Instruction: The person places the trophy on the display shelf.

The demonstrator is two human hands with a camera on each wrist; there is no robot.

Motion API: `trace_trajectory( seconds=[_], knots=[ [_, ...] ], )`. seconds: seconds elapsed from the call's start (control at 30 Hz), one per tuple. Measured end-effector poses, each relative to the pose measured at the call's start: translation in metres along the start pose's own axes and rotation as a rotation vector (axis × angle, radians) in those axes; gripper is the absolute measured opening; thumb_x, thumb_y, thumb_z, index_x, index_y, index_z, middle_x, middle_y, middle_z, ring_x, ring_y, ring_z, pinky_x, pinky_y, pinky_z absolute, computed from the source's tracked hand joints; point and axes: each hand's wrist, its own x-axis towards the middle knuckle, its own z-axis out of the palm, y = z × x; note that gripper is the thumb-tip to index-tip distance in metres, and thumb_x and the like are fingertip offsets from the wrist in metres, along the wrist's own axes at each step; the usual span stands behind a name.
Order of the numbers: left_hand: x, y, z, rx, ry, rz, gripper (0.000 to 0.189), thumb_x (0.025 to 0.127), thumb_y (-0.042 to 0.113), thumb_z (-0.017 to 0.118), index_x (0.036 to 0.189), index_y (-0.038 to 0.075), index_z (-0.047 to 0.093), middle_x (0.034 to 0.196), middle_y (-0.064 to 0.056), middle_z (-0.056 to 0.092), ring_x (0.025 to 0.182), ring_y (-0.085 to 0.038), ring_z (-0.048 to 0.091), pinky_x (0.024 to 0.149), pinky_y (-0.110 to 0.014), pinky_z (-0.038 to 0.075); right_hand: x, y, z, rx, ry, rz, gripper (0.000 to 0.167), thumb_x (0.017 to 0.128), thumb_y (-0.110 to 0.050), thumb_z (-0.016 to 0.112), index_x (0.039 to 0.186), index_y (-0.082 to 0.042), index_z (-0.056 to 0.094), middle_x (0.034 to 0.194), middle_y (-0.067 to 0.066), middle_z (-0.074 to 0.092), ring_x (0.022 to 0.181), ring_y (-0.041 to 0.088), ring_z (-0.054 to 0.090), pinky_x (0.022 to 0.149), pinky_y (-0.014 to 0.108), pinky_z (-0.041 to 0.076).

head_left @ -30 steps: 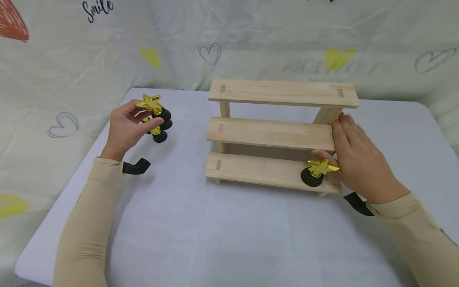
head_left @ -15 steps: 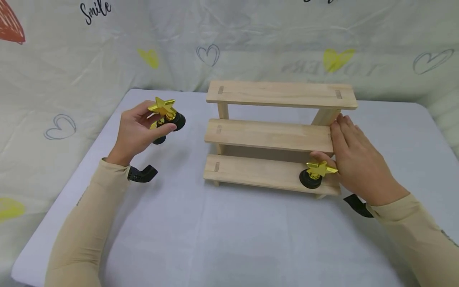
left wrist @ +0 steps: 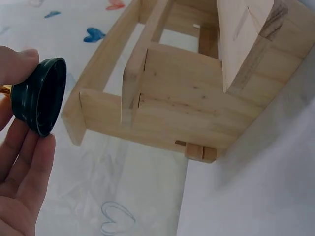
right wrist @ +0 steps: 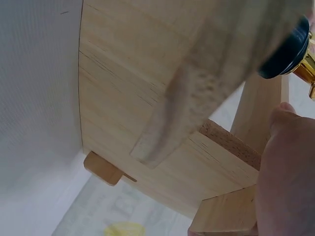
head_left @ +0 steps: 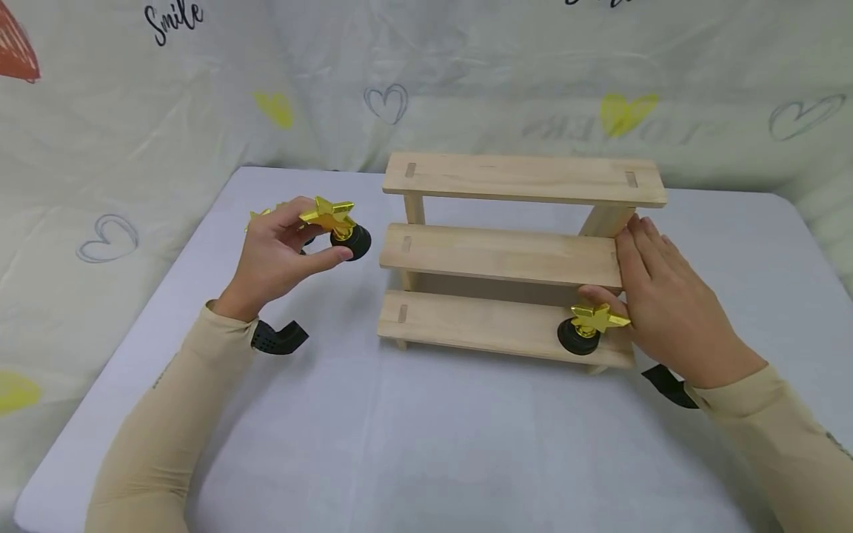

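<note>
My left hand pinches a small gold star trophy between thumb and fingers, above the table and left of the shelf. The round black base of this trophy faces the shelf in the left wrist view. The three-tier wooden stepped shelf stands on the table. Flat against its right end lies my right hand, fingers straight and thumb at the front. A second star trophy is on the right part of the bottom tier, right beside that thumb.
More gold star shapes show behind my left hand, mostly hidden by it. A white table carries everything. At its back hangs a pale cloth with printed hearts and lettering.
My left hand has carried the trophy right and toward me, away from the other trophies at the left and closer to the shelf. The right hand stays at the shelf's end.
</note>
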Motion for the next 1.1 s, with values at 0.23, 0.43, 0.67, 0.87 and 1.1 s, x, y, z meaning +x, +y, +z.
trace_trajectory(
  seconds=[0.23, 0.43, 0.67, 0.87, 1.1],
  knots=[
    [0.004, 0.005, 0.016, -0.050, -0.036, 0.033, 0.045, 0.070, -0.020, 0.083, 0.111, -0.009, 0.069, 0.105, 0.001, 0.072, 0.100, -0.015, 0.071, 0.101, -0.030, 0.060, 0.000, 0.000, -0.001, -0.003, -0.004, -0.002, 0.096, 0.105, -0.069, 0.030, 0.144, 0.017, 0.040, 0.143, 0.042, 0.050, 0.133, 0.060, 0.050, 0.108, 0.071, 0.047],
    [0.003, 0.010, 0.026, -0.046, -0.081, 0.056, 0.043, 0.068, -0.020, 0.085, 0.106, -0.017, 0.065, 0.102, 0.003, 0.071, 0.096, -0.015, 0.070, 0.097, -0.028, 0.062, 0.000, 0.000, -0.001, -0.009, -0.012, 0.006, 0.095, 0.105, -0.069, 0.029, 0.143, 0.018, 0.040, 0.144, 0.042, 0.049, 0.134, 0.061, 0.049, 0.109, 0.070, 0.046],
    [-0.005, 0.012, 0.039, -0.025, -0.123, 0.034, 0.042, 0.069, -0.017, 0.086, 0.105, -0.013, 0.064, 0.103, 0.005, 0.069, 0.096, -0.012, 0.070, 0.096, -0.026, 0.062, 0.000, -0.001, -0.001, -0.014, -0.029, 0.014, 0.096, 0.105, -0.070, 0.027, 0.143, 0.018, 0.040, 0.144, 0.042, 0.048, 0.134, 0.061, 0.049, 0.109, 0.070, 0.046],
    [-0.009, 0.015, 0.050, -0.007, -0.166, 0.024, 0.042, 0.068, -0.018, 0.086, 0.104, -0.009, 0.066, 0.102, 0.006, 0.067, 0.095, -0.014, 0.066, 0.093, -0.025, 0.062, 0.000, -0.002, -0.001, -0.011, -0.020, 0.013, 0.095, 0.105, -0.069, 0.028, 0.142, 0.018, 0.041, 0.144, 0.042, 0.049, 0.133, 0.061, 0.049, 0.107, 0.071, 0.047],
    [-0.013, 0.015, 0.062, 0.029, -0.217, 0.015, 0.043, 0.068, -0.014, 0.089, 0.105, -0.003, 0.069, 0.103, 0.003, 0.067, 0.098, -0.013, 0.066, 0.095, -0.026, 0.062, 0.001, -0.001, -0.001, -0.017, -0.012, 0.015, 0.095, 0.105, -0.069, 0.028, 0.142, 0.018, 0.041, 0.144, 0.042, 0.049, 0.133, 0.061, 0.049, 0.107, 0.071, 0.047]
  ],
)
